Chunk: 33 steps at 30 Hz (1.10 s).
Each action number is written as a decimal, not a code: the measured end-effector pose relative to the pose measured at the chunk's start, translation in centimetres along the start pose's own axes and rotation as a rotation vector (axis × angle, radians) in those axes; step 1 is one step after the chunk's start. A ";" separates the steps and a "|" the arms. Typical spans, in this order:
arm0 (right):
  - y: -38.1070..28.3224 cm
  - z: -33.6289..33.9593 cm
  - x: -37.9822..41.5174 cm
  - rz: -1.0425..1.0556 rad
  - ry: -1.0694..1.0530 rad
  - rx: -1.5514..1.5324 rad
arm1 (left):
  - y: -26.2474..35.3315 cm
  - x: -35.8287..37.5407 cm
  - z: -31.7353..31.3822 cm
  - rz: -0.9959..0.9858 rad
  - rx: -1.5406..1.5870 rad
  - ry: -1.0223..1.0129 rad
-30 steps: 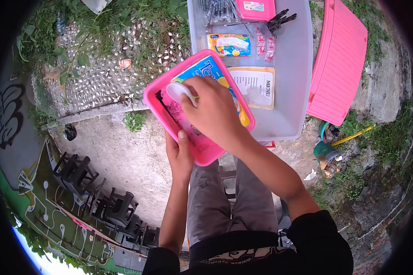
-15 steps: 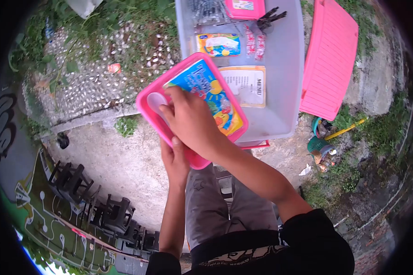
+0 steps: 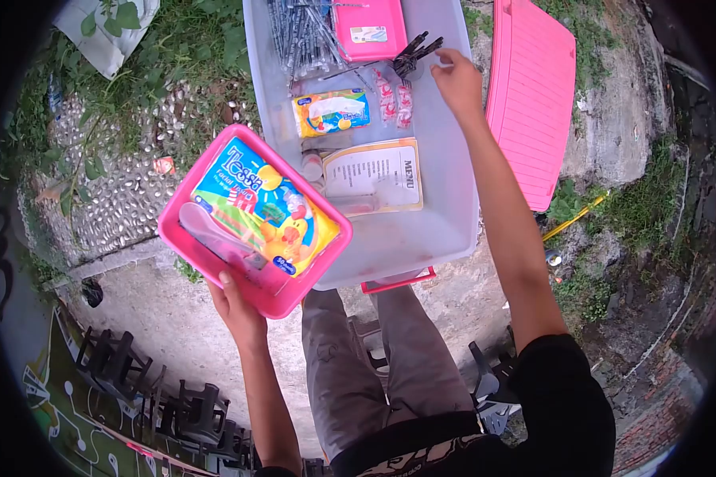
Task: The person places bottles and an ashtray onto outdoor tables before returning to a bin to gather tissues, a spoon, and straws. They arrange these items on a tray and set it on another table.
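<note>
My left hand grips the lower edge of a pink plastic tray, its thumb over the rim. Inside the tray lie a blue-and-yellow pack of facial tissues and a translucent plastic spoon. Over the right side of a large clear plastic tub, my right hand has its fingers bent and thumb apart, with nothing visible between them. Close to its fingertips lies a tied black bundle, whose kind I cannot make out.
Within the tub are a second tissue pack, red-and-white packets, a menu sheet, thin wrapped sticks and another pink container. A pink lid stands to the right. Black chairs are at lower left.
My right hand has left the spoon in the tray and moved up and right to the black bundle. The tray, in my left hand, has shifted left and down in view.
</note>
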State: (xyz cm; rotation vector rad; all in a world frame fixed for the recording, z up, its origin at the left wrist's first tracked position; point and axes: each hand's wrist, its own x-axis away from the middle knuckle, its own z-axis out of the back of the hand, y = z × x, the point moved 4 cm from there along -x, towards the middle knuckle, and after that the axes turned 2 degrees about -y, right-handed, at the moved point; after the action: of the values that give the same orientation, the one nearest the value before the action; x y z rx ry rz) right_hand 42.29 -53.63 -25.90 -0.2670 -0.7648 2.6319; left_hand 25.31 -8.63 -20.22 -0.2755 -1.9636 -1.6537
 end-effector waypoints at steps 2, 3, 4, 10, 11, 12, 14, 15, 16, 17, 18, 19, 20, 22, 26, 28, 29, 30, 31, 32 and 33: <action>1.0 -1.1 -2.0 0.100 -0.022 0.072 | -0.2 0.0 0.3 0.002 -0.035 -0.007; 1.0 -1.6 -2.8 0.099 -0.024 0.072 | -0.4 -0.1 0.2 0.003 -0.037 -0.007; 1.1 -2.4 -3.5 0.047 -0.070 0.151 | -0.6 0.0 0.1 0.005 -0.036 -0.001; 1.7 -4.6 -4.3 -0.108 -0.197 0.333 | -0.9 0.8 -0.4 0.027 -0.041 0.001; 1.7 -4.7 -4.3 -0.112 -0.189 0.348 | -0.9 0.8 -0.3 0.032 -0.036 -0.005; 1.8 -4.9 -4.4 -0.110 -0.190 0.345 | -1.0 0.8 -0.1 0.030 -0.037 -0.001; 2.0 -5.2 -4.7 -0.137 -0.177 0.341 | -1.1 0.7 0.1 0.031 -0.043 -0.004; 2.1 -5.5 -4.9 -0.131 -0.175 0.341 | -1.2 0.7 0.2 0.027 -0.039 -0.002; 2.3 -5.6 -5.0 -0.121 -0.129 0.319 | -1.3 0.7 0.4 0.037 -0.034 -0.011; 2.4 -5.7 -5.0 -0.113 -0.084 0.296 | -1.5 0.7 0.5 0.047 -0.032 -0.020; 2.4 -5.8 -5.2 -0.110 -0.083 0.293 | -1.6 0.6 0.6 0.043 -0.031 -0.018; 2.4 -5.8 -5.2 -0.100 -0.050 0.300 | -1.8 0.5 0.7 0.035 -0.035 -0.005; 2.4 -6.0 -5.1 -0.091 -0.021 0.308 | -1.8 0.6 0.9 0.031 -0.041 0.009; 1.8 -5.4 -5.0 -0.090 -0.043 0.304 | -1.6 0.6 0.9 0.043 -0.042 0.011; 1.2 -3.6 -5.6 -0.065 -0.021 0.273 | -1.4 0.8 1.0 0.041 -0.010 0.023; 0.4 -2.2 -5.8 -0.040 -0.027 0.252 | -1.5 0.8 1.0 0.039 -0.019 0.020; 0.0 -1.5 -5.8 -0.020 -0.034 0.229 | -1.4 0.8 1.0 0.036 -0.033 0.017; -0.4 -0.7 -5.9 -0.015 -0.029 0.231 | -1.4 0.7 0.9 0.033 -0.028 0.015; -0.8 0.0 -5.9 0.001 -0.013 0.223 | -1.3 0.7 0.9 0.025 -0.032 0.017; -1.2 0.6 -5.8 0.014 0.001 0.215 | -1.2 0.7 0.9 0.020 -0.038 0.018; -1.4 1.1 -5.6 0.015 0.001 0.216 | -1.1 0.7 0.8 0.021 -0.037 0.019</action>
State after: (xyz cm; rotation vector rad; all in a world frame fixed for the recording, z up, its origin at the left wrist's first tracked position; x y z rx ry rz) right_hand 47.50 -55.42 -23.80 -0.2140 -0.4743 2.6999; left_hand 23.95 -8.23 -20.83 -0.2920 -1.9119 -1.6747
